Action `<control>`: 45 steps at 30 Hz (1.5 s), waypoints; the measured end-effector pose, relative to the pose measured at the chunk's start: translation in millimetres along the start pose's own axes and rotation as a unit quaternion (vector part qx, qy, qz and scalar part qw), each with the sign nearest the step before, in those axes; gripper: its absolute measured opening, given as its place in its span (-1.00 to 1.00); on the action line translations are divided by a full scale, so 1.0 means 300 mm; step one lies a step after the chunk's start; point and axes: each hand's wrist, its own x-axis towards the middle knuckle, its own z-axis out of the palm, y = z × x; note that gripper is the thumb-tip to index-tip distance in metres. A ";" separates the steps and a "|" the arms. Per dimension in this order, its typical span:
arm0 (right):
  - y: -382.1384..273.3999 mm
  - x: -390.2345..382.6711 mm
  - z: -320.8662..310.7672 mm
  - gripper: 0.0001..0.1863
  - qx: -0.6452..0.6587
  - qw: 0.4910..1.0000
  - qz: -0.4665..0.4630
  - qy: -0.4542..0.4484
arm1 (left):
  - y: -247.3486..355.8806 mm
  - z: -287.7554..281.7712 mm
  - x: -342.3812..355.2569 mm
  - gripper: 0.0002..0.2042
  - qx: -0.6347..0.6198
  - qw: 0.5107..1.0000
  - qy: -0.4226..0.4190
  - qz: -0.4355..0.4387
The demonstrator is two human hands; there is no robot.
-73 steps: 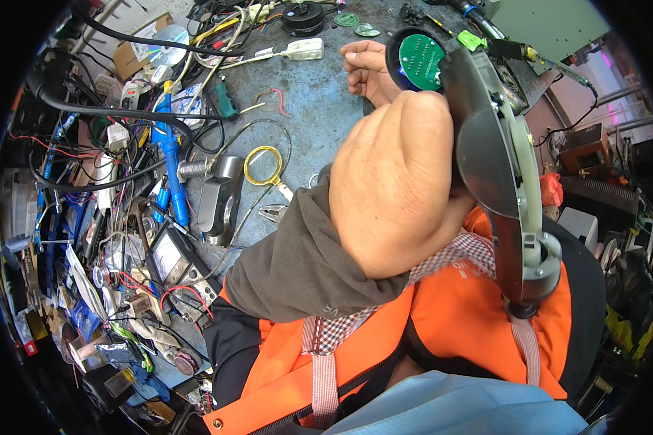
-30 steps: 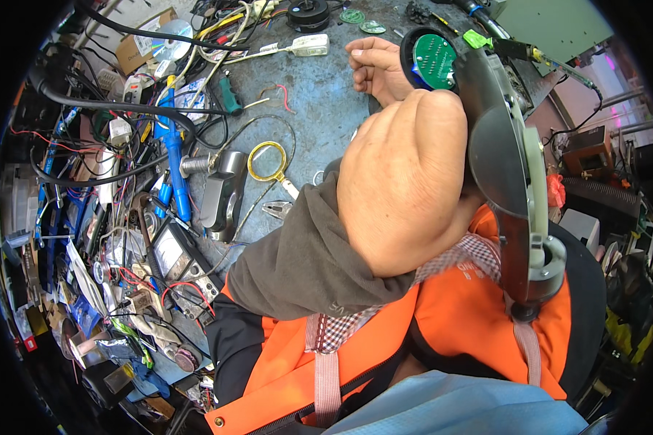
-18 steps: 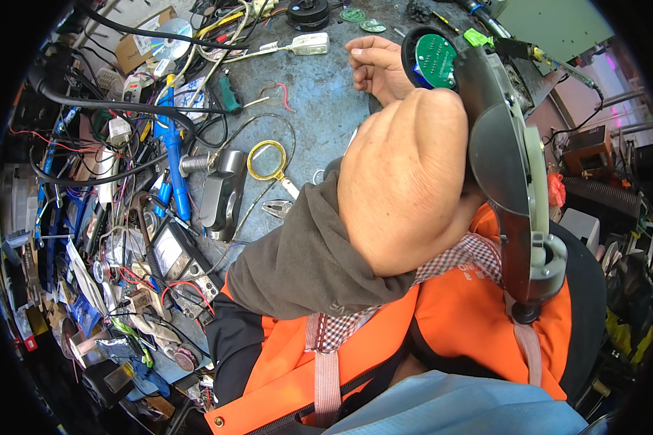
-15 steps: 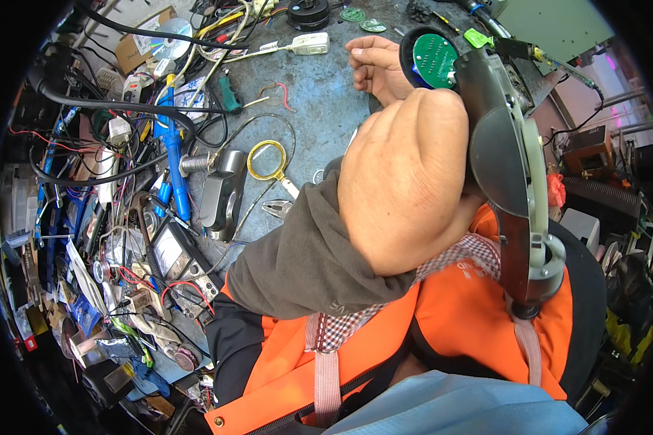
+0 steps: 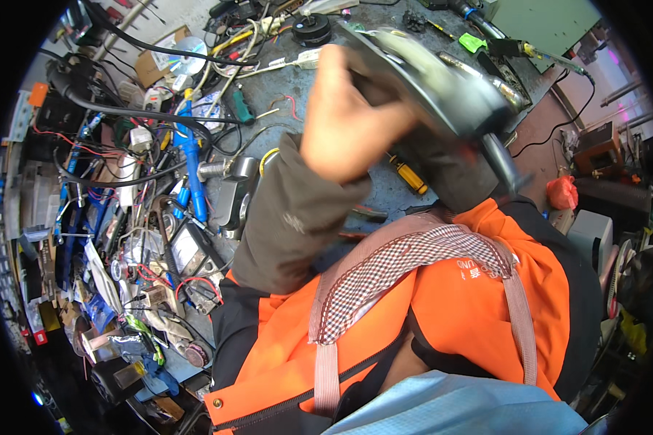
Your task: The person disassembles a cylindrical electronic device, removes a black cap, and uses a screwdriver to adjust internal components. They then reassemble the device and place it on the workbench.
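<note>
My left hand point(image 5: 345, 119) grips the edge of a dark appliance housing point(image 5: 442, 94), its thumb on the near side. The housing is blurred by motion; it has a pale inner part and a dark stem pointing down to the right. My right hand is hidden behind the housing; only its dark sleeve point(image 5: 464, 177) shows. Below the housing, a yellow-handled screwdriver point(image 5: 411, 177) lies on the bench. Beside my left sleeve stands a shiny dark-grey metal piece point(image 5: 231, 203) with a threaded end. A yellow ring point(image 5: 270, 156) is partly covered by that sleeve.
Tangled cables, a blue tool point(image 5: 190, 156), a green-handled tool point(image 5: 242, 107) and a meter-like device point(image 5: 192, 250) crowd the left side. A black round part point(image 5: 311, 29) sits at the back. A soldering-iron-like tool point(image 5: 551, 59) lies at the far right, near a red bag point(image 5: 561, 193).
The housing has swung from upright at the right to a slant farther back and left. My left hand has moved up and left with it. The right hand and green circuit board are now out of sight.
</note>
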 end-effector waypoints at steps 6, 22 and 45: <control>-0.054 -0.005 0.081 -0.81 -0.089 0.969 -0.215 0.079 | -0.028 -0.189 0.108 -0.72 -0.165 0.963 0.052 -0.206; -0.070 -0.516 0.250 -0.57 -0.123 0.980 -0.157 -0.021 | -0.147 -0.326 0.190 -0.65 -0.438 0.833 0.077 -0.330; -0.011 -0.542 0.269 -0.49 0.077 0.992 -0.078 -0.064 | -0.101 -0.250 0.137 -0.61 -0.443 0.865 0.056 -0.228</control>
